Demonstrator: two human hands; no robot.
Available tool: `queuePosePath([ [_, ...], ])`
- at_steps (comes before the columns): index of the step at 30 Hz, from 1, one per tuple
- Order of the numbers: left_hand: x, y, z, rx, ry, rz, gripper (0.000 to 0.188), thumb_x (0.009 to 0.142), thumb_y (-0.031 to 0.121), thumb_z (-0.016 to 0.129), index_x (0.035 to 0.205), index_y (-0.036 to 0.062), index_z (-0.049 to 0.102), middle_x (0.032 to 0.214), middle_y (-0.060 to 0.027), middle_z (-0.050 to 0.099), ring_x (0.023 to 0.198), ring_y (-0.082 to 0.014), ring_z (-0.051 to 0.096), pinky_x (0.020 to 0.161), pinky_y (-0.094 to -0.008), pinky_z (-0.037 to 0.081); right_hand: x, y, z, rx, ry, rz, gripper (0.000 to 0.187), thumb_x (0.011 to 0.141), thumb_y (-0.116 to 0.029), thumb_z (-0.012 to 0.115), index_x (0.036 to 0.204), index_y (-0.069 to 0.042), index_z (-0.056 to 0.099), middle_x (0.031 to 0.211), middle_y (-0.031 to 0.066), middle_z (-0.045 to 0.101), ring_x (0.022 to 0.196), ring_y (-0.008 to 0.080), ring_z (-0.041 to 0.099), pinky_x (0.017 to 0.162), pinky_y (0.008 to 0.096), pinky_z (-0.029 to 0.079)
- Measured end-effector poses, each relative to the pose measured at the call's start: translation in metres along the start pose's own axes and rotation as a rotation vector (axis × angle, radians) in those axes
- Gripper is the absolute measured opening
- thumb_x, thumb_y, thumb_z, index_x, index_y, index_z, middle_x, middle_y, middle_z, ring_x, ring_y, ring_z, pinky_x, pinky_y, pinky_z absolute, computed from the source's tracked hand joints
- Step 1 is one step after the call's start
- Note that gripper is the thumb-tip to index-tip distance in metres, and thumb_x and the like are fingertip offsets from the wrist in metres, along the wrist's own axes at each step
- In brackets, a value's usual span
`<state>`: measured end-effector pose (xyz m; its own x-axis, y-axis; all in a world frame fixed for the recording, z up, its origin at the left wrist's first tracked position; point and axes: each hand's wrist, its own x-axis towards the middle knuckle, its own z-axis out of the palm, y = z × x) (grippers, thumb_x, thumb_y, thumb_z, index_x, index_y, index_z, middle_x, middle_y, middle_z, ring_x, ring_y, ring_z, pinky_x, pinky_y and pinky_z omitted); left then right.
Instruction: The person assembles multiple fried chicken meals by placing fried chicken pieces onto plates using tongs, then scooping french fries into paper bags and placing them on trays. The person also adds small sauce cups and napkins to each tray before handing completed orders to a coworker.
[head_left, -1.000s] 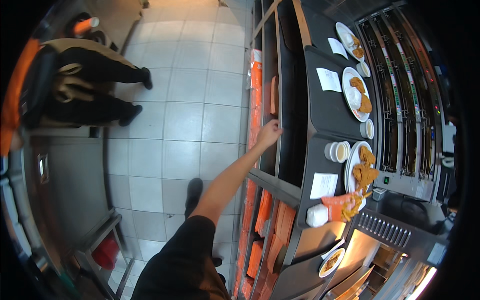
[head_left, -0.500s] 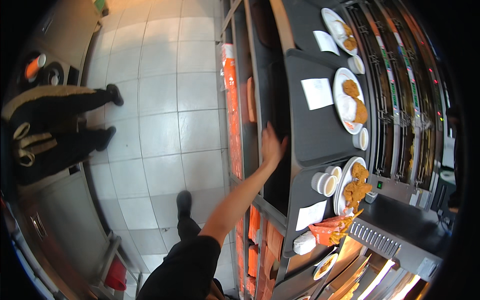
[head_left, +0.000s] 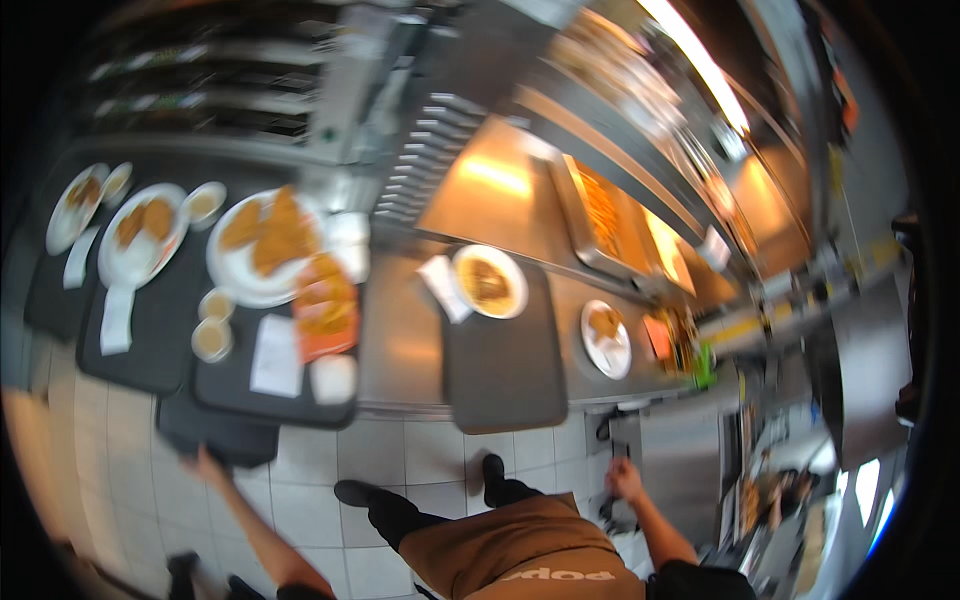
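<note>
My left hand [head_left: 208,468] grips the near edge of a dark tray [head_left: 222,430], which sticks out below the counter under the laid trays. Most of the fingers are hidden or blurred. My right hand [head_left: 627,480] hangs at my right side, loosely curled, with nothing visible in it. Above the held tray lies another dark tray [head_left: 235,378]. It carries a white plate [head_left: 245,292] of fried chicken [head_left: 278,235], fries in an orange sleeve [head_left: 325,345], two small sauce cups [head_left: 212,338], a white paper slip [head_left: 277,355] and a white wrapped item [head_left: 333,380].
Two more loaded trays [head_left: 135,350] stand at the left. Further right, a tray [head_left: 505,375] bears a bowl [head_left: 488,282] of food, beside a plate [head_left: 606,340] of chicken. A pan of fries [head_left: 600,210] sits behind. A person's dark shoes [head_left: 185,570] show at lower left.
My view has swung right along the counter. My left hand, reaching into the shelf space before, now holds a dark tray drawn partly out. My right hand has come into view.
</note>
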<state>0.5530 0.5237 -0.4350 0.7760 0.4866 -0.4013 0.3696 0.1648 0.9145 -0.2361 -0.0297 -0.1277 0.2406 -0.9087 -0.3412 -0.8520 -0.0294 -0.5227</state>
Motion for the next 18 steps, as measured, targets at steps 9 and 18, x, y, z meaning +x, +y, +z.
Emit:
queuePosePath([
  [9, -0.262, 0.035, -0.249, 0.099, 0.001, -0.32, 0.039, 0.079, 0.018, 0.064, 0.111, -0.0043, 0.062, 0.105, -0.0121, 0.064, 0.104, -0.0259, 0.058, 0.097, -0.0433, 0.043, 0.229, -0.079, -0.084, 0.639, 0.087, 0.161, 0.05, 0.097, -0.021, 0.054, 0.14, -0.01, 0.031, 0.083, 0.0149, 0.064, 0.062, 0.0235, 0.066, 0.051, 0.0344, 0.055],
  [18, -0.571, 0.115, -0.162, 0.269, -0.234, -0.174, 0.036, 0.075, 0.015, 0.064, 0.107, -0.0023, 0.063, 0.101, -0.011, 0.064, 0.099, -0.0264, 0.059, 0.093, -0.0429, 0.045, 0.339, -0.097, -0.091, 0.766, -0.374, -0.142, 0.047, 0.098, -0.007, 0.043, 0.142, -0.009, 0.026, 0.096, 0.0168, 0.064, 0.062, 0.0242, 0.069, 0.051, 0.0337, 0.061],
])
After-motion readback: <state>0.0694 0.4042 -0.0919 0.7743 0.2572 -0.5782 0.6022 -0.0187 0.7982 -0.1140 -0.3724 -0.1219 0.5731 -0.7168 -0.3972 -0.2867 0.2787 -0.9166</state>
